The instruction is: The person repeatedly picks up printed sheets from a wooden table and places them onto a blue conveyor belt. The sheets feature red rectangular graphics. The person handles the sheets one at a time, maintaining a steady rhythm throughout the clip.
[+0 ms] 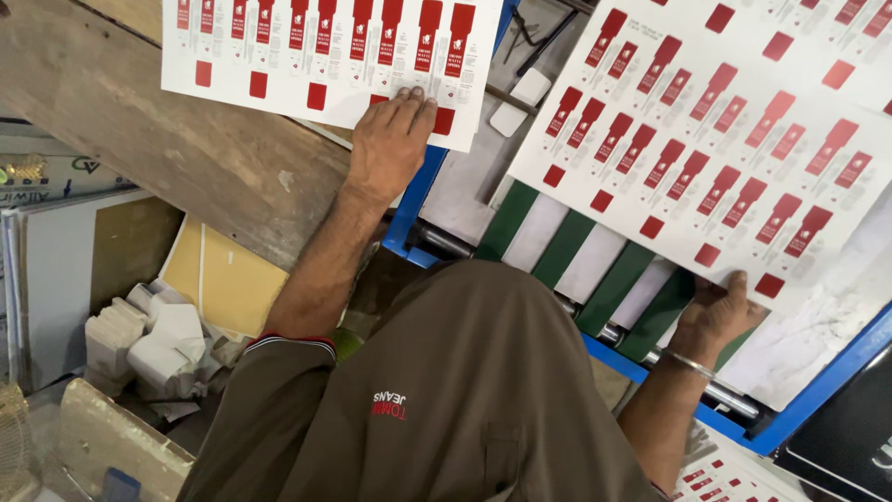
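Head view: the left hand (390,139) lies palm down, fingers together and stretched flat, on the lower edge of a white sheet (279,56) printed with rows of red carton blanks. It presses on the sheet rather than closing around it. This sheet rests on a worn wooden bench (167,139) at the upper left, its lower right corner reaching over a blue frame (413,200).

The right hand (720,311) grips the near edge of a 2nd printed sheet (706,139), fingers curled over the top of the edge, with a thin metal bangle (689,364) on the wrist. This sheet lies tilted across the upper right, on a feed table of green and white belts (595,265) that run side by side down toward steel rollers (446,244). The blue frame borders the belts along the near side. More white sheet stock lies under and beyond the 2nd sheet at the right.

Between the 2 arms, the person's brown shirt (465,390) fills the lower middle. At the lower left lie a yellow board (232,284) and a heap of white folded offcuts (153,339). At the bottom right, another printed sheet (720,479) shows just beside the right forearm.
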